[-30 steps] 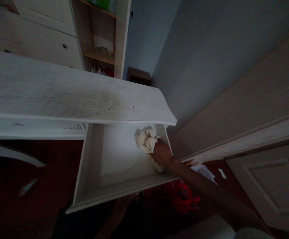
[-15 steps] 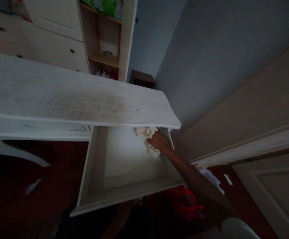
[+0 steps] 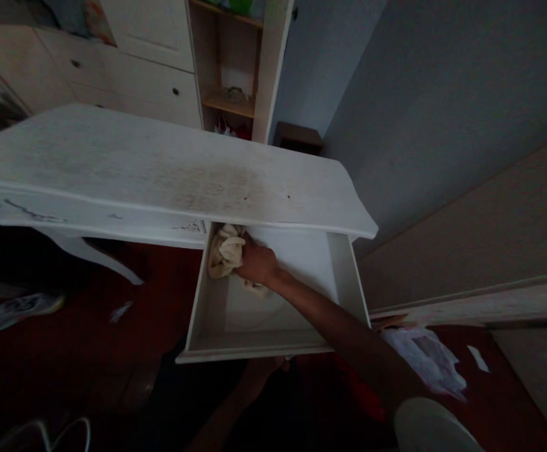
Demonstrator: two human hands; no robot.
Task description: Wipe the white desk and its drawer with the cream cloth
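Cream cloth (image 3: 227, 251) is clutched in your right hand (image 3: 258, 260) at the far left corner of the open drawer (image 3: 254, 343); your left hand (image 3: 267, 366) is below its near edge, grip unclear. Dark smudges (image 3: 214, 185) mark the tabletop (image 3: 160, 157); progress inside can't be judged.

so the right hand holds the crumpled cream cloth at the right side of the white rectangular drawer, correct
Wrong side: the head view shows the right hand holding the crumpled cream cloth at the left side of the white rectangular drawer.

My right hand (image 3: 258, 260) and forearm (image 3: 330, 319) are bare below a pale sleeve (image 3: 431, 425); my legwear (image 3: 172, 392) looks dark.
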